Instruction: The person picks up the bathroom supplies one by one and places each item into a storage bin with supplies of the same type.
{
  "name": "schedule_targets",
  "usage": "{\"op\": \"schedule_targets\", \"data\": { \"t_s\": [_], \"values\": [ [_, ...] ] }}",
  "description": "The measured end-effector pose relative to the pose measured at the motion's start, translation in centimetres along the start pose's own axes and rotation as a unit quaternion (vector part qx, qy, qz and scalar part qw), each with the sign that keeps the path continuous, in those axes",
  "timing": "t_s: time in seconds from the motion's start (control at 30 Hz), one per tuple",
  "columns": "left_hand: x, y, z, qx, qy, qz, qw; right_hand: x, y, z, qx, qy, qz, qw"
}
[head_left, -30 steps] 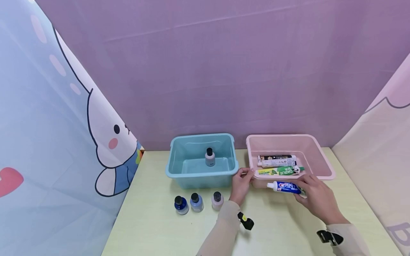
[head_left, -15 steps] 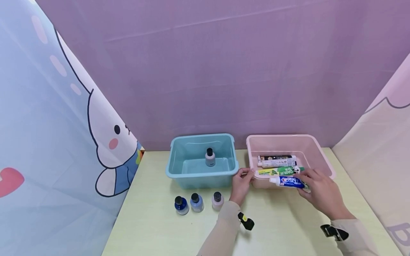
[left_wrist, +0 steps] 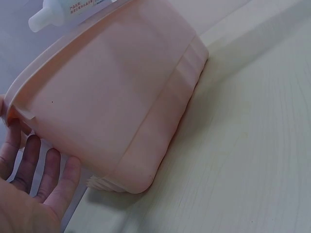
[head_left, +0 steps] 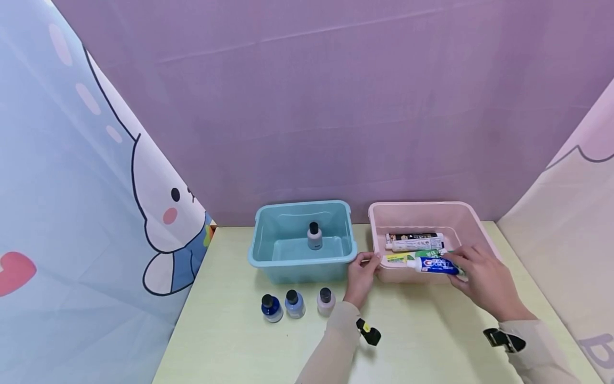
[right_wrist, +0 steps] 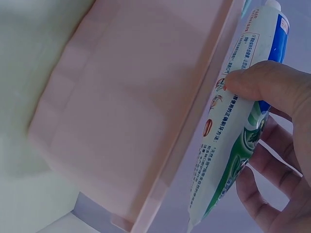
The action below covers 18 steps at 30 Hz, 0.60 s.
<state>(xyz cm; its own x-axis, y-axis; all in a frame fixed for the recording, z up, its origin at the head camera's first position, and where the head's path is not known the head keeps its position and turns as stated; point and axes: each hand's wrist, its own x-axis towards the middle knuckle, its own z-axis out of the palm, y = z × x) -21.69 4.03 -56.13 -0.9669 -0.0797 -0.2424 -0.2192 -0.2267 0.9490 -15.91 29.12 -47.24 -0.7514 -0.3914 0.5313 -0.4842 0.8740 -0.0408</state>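
My right hand [head_left: 486, 280] pinches a blue and white toothpaste tube [head_left: 435, 265], its cap pointing left. The tube is over the near rim of the pink bin [head_left: 417, 212]. In the right wrist view, the thumb presses the printed white back of the tube [right_wrist: 238, 107], just beyond the rim. A green and yellow toothpaste tube [head_left: 400, 257], partly covered by the held one, lies inside with a white tube [head_left: 416, 245] and a black tube [head_left: 412, 236]. My left hand [head_left: 361, 278] grips the bin's near left corner; the left wrist view has its fingers [left_wrist: 51, 174] under the rim.
A teal bin [head_left: 302, 263] stands left of the pink one, with a pale pink bottle [head_left: 314, 238] inside. In front stand a dark blue bottle [head_left: 272, 309], a light blue bottle [head_left: 295, 305] and another pale pink bottle [head_left: 326, 303]. A purple cloth [head_left: 336, 117] hangs behind.
My right hand has carried the blue and white toothpaste tube up from in front of the pink bin to over its near rim, slightly rightward. The left hand has stayed at the corner.
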Motion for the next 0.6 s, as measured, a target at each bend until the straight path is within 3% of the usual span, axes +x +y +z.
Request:
{"op": "schedule_targets", "data": {
  "t_s": [0.6],
  "values": [
    [0.1,-0.1,-0.1,0.000,0.000,-0.015,0.9999,2.5,1.9,0.0,-0.001,-0.004,-0.030,1.000]
  ]
}}
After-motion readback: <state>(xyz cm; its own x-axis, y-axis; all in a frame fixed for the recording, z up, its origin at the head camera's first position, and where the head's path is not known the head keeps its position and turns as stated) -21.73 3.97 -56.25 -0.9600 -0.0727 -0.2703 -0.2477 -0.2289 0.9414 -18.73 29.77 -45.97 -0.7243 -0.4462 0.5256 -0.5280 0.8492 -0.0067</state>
